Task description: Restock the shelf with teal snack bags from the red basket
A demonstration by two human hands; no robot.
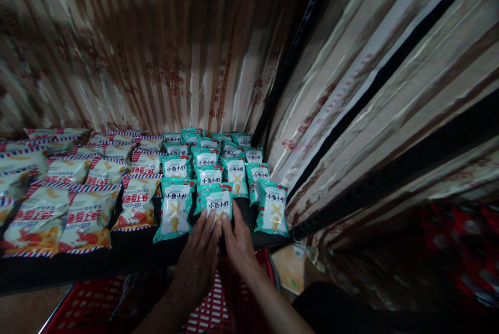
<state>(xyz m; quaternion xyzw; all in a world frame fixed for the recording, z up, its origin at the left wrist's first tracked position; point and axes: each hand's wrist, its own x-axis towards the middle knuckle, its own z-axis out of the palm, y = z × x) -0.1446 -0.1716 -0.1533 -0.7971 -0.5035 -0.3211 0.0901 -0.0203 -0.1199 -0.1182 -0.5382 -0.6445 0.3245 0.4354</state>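
A teal-and-white snack bag [215,196] stands at the front of the shelf, held between my two hands. My left hand [200,238] has its fingers stretched over the lower left front of the bag. With the thumb at the bag's lower right front and the fingers along its side, my right hand [237,238] grips the other edge. Part of the bag's bottom is hidden by my fingers. Matching teal bags stand in rows behind it, with one bag [175,209] at its left and another bag [272,209] farther right.
White, red and orange snack bags [88,217] fill the left part of the black shelf [128,248]. A red plastic basket [95,305] is below the shelf edge. Printed, pleated sheeting [175,53] covers the back, and a dark metal post [290,58] rises at the corner.
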